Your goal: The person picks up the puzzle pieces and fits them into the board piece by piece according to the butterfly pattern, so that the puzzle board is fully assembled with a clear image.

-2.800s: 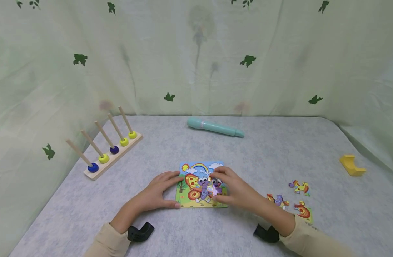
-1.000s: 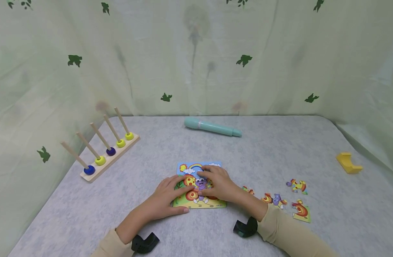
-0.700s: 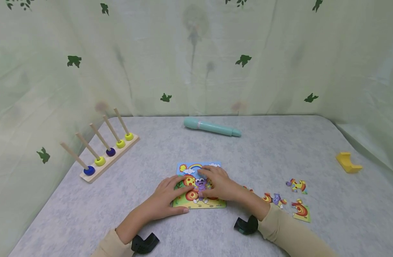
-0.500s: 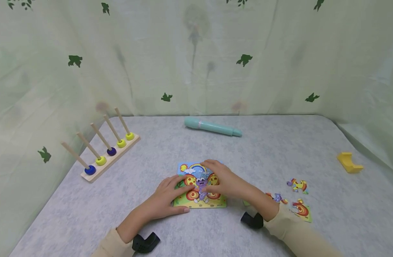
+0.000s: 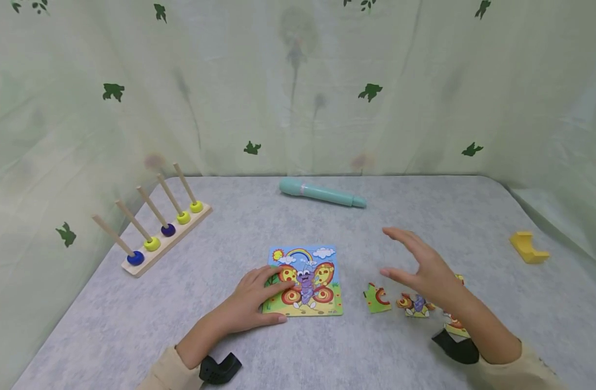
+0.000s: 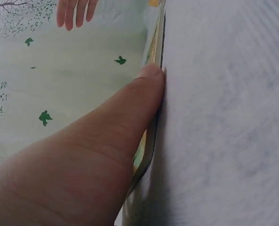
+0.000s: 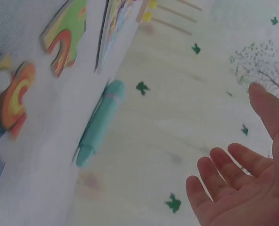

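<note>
A square jigsaw puzzle (image 5: pixel 322 298) with a butterfly, rainbow and sun picture lies flat in the middle of the table. My left hand (image 5: pixel 251 298) rests on its left side, fingers spread over the picture and thumb along the near edge. To the right, my right hand (image 5: pixel 427 271) hovers with thumb and fingers apart, holding nothing. Below it lie loose puzzle pieces: a green and red one (image 5: pixel 377 300) and a purple and orange one (image 5: pixel 416 306). Two more are partly hidden by the right forearm, one with a red swirl (image 5: pixel 455 326).
At the left stands a wooden peg rack (image 5: pixel 173 240) with blue and yellow rings. A teal marker-shaped object (image 5: pixel 322 193) lies towards the back. Near the right edge sits a yellow curved block (image 5: pixel 528 248). A pale patterned curtain (image 5: pixel 298 92) surrounds the table.
The right hand set a piece into the puzzle's right side, pressed on the picture, then lifted off and moved right over the loose pieces. The left hand has moved slightly further onto the puzzle.
</note>
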Available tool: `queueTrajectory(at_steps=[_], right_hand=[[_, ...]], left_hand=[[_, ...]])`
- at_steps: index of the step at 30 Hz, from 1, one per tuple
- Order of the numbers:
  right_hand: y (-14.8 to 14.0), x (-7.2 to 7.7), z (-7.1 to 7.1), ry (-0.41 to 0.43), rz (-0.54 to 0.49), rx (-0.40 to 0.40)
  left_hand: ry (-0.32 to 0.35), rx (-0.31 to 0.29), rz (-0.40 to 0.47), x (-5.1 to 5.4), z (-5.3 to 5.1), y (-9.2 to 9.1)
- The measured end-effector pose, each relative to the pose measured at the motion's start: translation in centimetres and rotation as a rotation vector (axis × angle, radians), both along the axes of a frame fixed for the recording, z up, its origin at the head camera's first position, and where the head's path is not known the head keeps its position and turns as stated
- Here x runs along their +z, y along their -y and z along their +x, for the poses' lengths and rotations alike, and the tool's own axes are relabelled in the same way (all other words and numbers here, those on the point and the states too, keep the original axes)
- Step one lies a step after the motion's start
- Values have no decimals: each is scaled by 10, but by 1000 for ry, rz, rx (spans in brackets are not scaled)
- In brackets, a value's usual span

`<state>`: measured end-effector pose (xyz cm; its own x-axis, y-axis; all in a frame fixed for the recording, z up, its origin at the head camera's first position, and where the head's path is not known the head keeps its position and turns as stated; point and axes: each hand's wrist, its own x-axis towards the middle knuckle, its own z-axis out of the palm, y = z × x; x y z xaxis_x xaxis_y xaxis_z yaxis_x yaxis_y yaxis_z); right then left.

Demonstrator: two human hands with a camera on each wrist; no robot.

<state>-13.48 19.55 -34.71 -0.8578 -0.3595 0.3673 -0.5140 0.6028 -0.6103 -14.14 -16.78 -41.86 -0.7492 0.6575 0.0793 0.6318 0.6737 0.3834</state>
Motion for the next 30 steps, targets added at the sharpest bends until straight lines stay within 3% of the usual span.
queueTrajectory(at_steps=[5,10,18,22,25,30], right_hand=[[-34,-2,11,-30,20,-115],[-59,-9,19,5,18,-186],[-85,-35,15,105,55,-295],[-94,-45,11,179,25,-303],[-99,-48,9,226,-19,-258],[-103,-52,7,332,-11,-252]], left_hand=[[0,4,-5,-2,0,1],[4,1,-2,-2,0,1],[5,2,-7,-1,-1,0],[4,-3,-2,-1,-1,0],[2,-4,1,-1,-1,0],[3,0,0,-1,0,0]])
